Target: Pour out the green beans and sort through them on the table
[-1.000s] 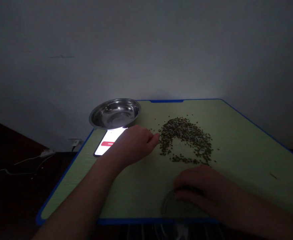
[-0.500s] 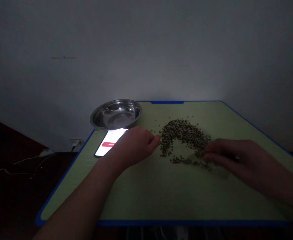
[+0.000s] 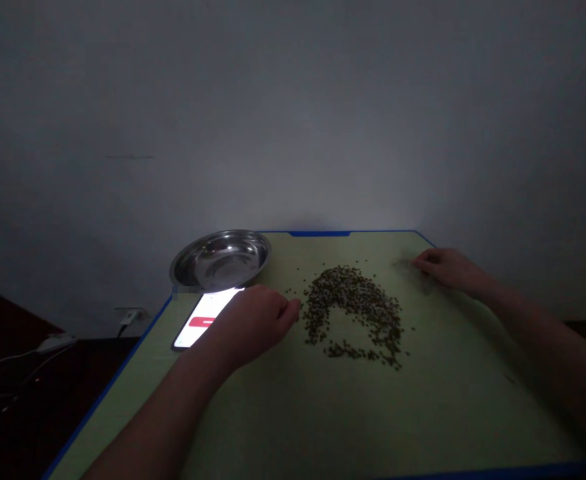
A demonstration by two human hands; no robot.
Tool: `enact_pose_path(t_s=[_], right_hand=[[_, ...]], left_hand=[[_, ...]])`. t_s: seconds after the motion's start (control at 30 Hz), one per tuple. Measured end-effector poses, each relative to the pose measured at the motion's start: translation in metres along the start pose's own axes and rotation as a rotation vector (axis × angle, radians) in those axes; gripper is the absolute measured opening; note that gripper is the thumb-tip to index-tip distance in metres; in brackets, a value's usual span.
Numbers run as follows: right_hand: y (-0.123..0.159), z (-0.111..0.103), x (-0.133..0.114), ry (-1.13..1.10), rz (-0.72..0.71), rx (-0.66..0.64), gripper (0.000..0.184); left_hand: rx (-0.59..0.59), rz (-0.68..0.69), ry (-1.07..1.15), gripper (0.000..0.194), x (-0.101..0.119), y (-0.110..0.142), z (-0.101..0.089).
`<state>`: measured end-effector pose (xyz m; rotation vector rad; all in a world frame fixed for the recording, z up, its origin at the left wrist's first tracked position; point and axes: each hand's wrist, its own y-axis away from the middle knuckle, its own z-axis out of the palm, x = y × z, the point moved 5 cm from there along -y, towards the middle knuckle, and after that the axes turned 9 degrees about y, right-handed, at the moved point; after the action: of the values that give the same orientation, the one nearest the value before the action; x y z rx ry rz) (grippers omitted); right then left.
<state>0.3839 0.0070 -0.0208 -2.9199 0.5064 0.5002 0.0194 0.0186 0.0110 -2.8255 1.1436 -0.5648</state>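
Head view: I'd fear a low sweep scattering seeds (image 3: pixel 345 287), right hand (image 3: pixel 445 268) pinching blurred clear film (image 3: pixel 403 265), left hand (image 3: pixel 255 327) clenched.

Table (image 3: pixel 293 420), far edge by the wall (image 3: pixel 293 113). Bowl (image 3: pixel 223 267) at far left corner; phone (image 3: pixel 200 323) just before it, partly behind the left hand (image 3: pixel 257 323). Grains (image 3: pixel 347 293) mid-table, right of that hand, strays around them. Right hand (image 3: pixel 440 267) farther right, toward the back, blurred thing (image 3: pixel 410 268) at its fingertips. Plug (image 3: pixel 133 316) and cables (image 3: pixel 43 360) left of table.
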Motion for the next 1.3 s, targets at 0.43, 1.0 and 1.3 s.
enact_pose_path(t_s=[0.43,1.0,1.3], right_hand=[[-0.065,0.049,-0.099,0.129,-0.189,-0.124,0.028],[-0.044,0.079,-0.238,0.091,-0.645,-0.185,0.024],[0.024,0.079,-0.261,0.017,-0.895,-0.269,0.019]], left_hand=[[0.171,0.000,0.095,0.057,0.001,0.004,-0.022],[0.507,0.008,0.119,0.048,-0.009,0.013,-0.050],[0.552,0.021,0.141,0.048,-0.009,0.015,-0.053]])
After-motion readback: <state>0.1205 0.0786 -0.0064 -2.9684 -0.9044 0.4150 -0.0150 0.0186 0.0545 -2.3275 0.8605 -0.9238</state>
